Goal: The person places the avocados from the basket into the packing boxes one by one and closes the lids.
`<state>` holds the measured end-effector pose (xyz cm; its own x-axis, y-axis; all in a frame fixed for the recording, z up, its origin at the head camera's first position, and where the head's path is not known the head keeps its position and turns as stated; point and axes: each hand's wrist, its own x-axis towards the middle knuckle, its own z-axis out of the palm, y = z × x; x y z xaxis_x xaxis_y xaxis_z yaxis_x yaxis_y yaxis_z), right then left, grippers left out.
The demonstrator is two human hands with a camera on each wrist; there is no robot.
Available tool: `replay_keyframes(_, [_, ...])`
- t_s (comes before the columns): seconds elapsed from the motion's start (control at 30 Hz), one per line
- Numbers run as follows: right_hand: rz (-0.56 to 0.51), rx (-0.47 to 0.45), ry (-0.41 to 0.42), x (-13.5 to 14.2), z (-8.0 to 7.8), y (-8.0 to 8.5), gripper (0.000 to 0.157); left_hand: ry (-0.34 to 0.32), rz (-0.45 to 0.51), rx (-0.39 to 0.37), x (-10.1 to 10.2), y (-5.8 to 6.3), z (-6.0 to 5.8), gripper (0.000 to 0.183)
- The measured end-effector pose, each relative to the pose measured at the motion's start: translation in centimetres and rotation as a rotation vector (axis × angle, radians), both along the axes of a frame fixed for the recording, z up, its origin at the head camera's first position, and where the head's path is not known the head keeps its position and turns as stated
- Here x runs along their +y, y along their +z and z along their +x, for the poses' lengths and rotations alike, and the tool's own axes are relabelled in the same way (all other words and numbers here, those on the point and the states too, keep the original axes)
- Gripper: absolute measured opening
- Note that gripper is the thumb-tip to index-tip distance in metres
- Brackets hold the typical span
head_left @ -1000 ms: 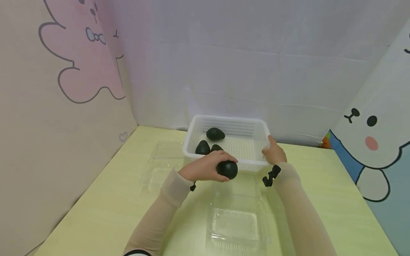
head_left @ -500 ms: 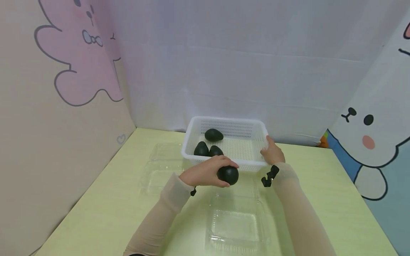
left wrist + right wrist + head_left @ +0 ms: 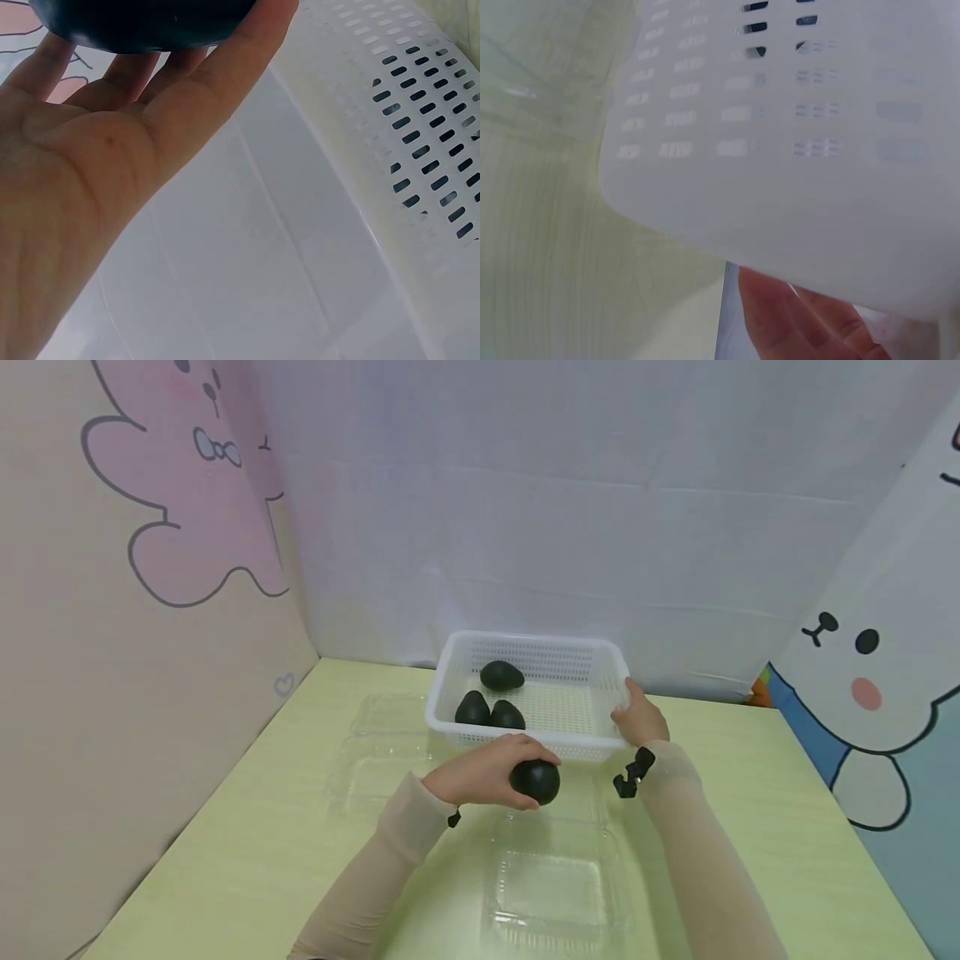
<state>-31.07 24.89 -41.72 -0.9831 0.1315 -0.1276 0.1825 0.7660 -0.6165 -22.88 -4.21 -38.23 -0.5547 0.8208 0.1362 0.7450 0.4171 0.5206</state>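
So the dark avocado [image 3: 535,781] is in the left hand [image 3: 487,772], in front of the basket and over the far part of the nearer clear box — looks held up off the surface to me. I'd guess it has some heft for its size and is pretty firm, but that smooth, shiny skin could be slippery. Best hold is probably round the fat middle, no hard squeezing in case it bruises.

That's about how it's held: the left fingers [image 3: 124,79] are spread about as wide as the fruit and curve along one side, thumb on the other, with the palm not pressed against it.

Just behind is the white basket [image 3: 446,677], with three more avocados inside: two side by side [image 3: 472,708] [image 3: 507,715] near the front left, one lying further back [image 3: 502,676]. The right hand [image 3: 642,718] grips the basket's right end by the rim, fingers bent round it with only a narrow gap — the wall's in there.

The nearer clear box [image 3: 551,920] sits on the pale surface [image 3: 225,860], and another clear box [image 3: 382,768] lies left of the basket.
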Motion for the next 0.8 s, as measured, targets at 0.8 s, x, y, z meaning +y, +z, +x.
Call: replay_keyframes(0.8, [0.003,0.008,0.011,0.24,-0.22,-0.31,0.073,-0.006,-0.026,-0.009,-0.06,-0.55,0.77,0.056])
